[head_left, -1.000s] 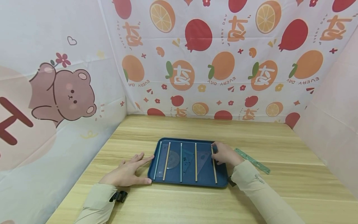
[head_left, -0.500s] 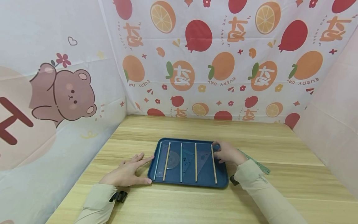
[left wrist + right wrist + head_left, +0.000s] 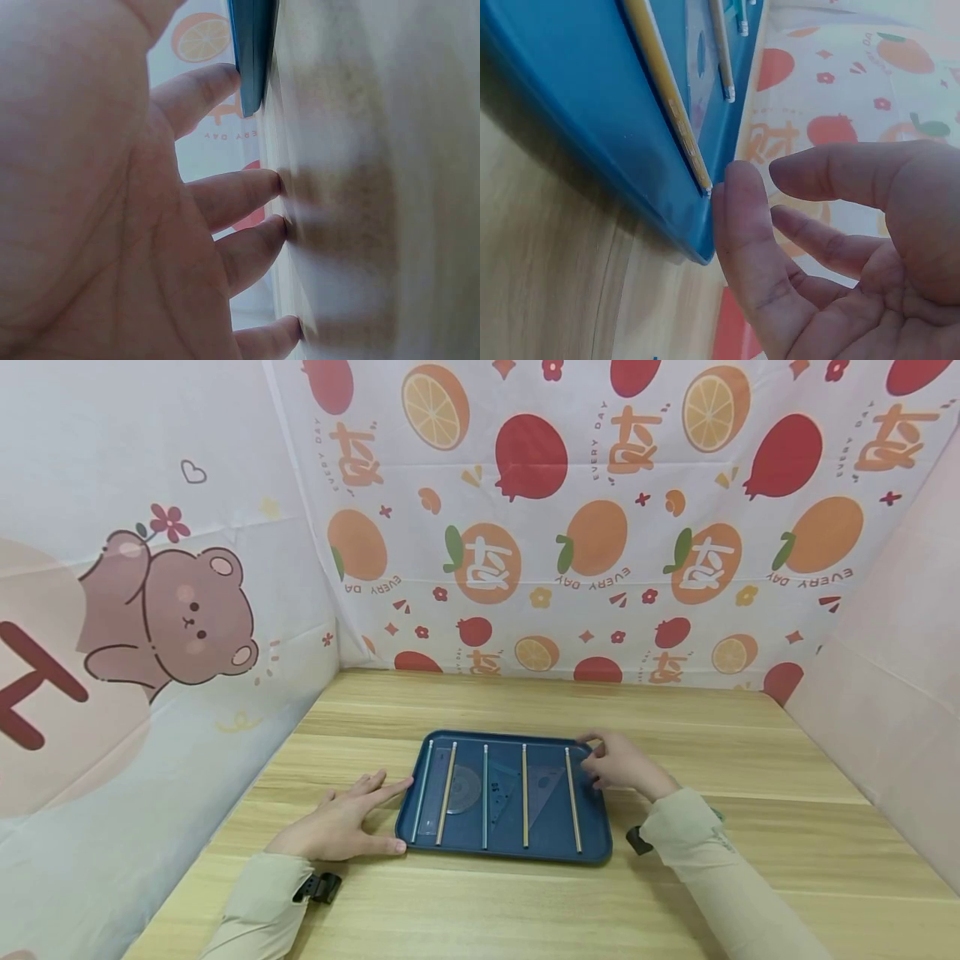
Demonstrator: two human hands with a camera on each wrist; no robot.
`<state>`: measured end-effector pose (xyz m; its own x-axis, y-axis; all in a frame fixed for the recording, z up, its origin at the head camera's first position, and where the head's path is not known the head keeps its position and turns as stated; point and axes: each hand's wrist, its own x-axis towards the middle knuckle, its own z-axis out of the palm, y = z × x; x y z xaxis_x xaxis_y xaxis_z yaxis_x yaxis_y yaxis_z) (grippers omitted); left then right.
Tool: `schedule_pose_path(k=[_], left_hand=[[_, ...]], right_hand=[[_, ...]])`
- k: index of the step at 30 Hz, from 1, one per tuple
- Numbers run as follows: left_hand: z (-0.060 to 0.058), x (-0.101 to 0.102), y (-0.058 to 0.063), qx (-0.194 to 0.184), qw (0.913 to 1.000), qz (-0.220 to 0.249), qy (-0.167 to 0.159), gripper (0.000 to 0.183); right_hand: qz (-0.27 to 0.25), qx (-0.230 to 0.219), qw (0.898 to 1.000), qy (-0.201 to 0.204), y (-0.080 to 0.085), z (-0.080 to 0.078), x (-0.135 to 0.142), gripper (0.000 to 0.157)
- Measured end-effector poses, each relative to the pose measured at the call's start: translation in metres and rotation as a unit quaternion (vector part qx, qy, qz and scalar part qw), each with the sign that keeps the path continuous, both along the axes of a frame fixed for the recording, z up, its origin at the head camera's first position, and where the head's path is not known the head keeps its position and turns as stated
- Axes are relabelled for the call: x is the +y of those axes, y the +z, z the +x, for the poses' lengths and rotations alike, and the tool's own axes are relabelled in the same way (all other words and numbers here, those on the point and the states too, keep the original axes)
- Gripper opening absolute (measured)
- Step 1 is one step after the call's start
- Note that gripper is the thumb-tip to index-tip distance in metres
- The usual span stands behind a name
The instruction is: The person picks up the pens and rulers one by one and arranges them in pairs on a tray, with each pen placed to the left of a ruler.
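A blue tray [image 3: 551, 845] lies on the wooden table, with several pencils set in spaced rows across it. The rightmost yellow pencil [image 3: 573, 802] lies near the tray's right side. Beside its eraser end, at the far right corner, my right hand [image 3: 624, 766] hovers with thumb and fingers apart, holding nothing. In the right wrist view that yellow pencil [image 3: 671, 101] lies free of the fingertips. My left hand [image 3: 337, 822] is spread at the tray's left edge, index finger and thumb touching it. In the left wrist view, the other fingertips [image 3: 266, 182] rest on the table.
Between the pencils on the tray lie a clear ruler [image 3: 432, 802], a protractor [image 3: 465, 789], a teal set square [image 3: 501, 793] and a clear set square [image 3: 544, 789]. Right of the tray, the green ruler [image 3: 718, 815] is mostly hidden behind the right sleeve. Printed cloths hang around the table.
My right hand has let go of the rightmost yellow pencil and moved right, away from it, its sleeve now covering most of the green ruler. My left hand has stayed put.
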<state>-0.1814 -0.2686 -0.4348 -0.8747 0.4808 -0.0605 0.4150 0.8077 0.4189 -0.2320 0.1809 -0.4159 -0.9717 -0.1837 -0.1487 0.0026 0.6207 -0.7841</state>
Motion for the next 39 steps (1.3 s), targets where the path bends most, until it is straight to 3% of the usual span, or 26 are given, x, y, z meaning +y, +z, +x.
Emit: schedule_pose_path(k=[11, 24, 39], left_hand=[[-0.001, -0.001, -0.001, -0.003, 1.0000, -0.005, 0.000, 0.100], [-0.001, 0.000, -0.001, -0.010, 0.9999, -0.005, 0.001, 0.099], [0.001, 0.001, -0.001, -0.010, 0.9999, -0.002, 0.002, 0.099]], right_hand=[[-0.060, 0.002, 0.998, -0.012, 0.000, 0.002, 0.024, 0.051], [-0.090, 0.016, 0.996, -0.009, -0.003, 0.017, 0.059, 0.054], [-0.038, 0.039, 0.998, -0.014, -0.015, 0.024, 0.104, 0.055]])
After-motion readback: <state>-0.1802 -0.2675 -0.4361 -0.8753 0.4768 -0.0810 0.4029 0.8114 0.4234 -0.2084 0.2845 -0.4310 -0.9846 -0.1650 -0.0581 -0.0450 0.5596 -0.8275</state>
